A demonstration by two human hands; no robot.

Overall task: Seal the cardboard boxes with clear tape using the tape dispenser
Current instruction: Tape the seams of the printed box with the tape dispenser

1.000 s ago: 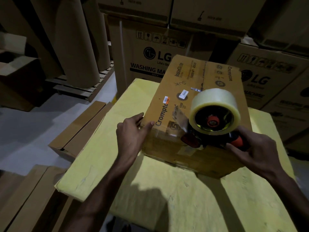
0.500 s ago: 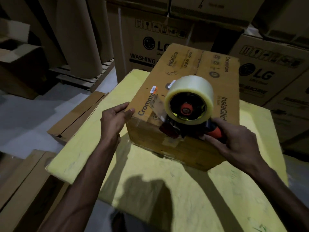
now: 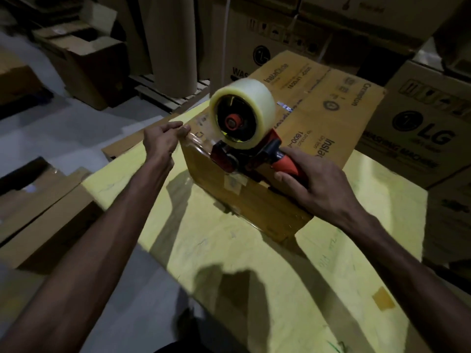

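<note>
The box (image 3: 328,123) sits on the yellow table (image 3: 254,263). The right hand (image 3: 316,184) curls its fingers round the tape dispenser (image 3: 244,149) handle, at the box's near edge. The left hand (image 3: 160,143), fingers pressed together, touches the clear tape (image 3: 201,143) at the corner.

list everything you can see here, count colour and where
cardboard box: one, brown, on the table
tape dispenser: one, red and black, on the box's near edge
tape roll: one, clear, on the dispenser
table: one, yellow, under the box
LG boxes: at least two, brown, stacked behind and right
paper roll: one, brown, upright at back
pallet: one, wooden, at the roll's foot
flat cardboard: a few pieces, brown, floor at left
left hand: one, touches the box's near left corner
right hand: one, grips the dispenser handle
</note>
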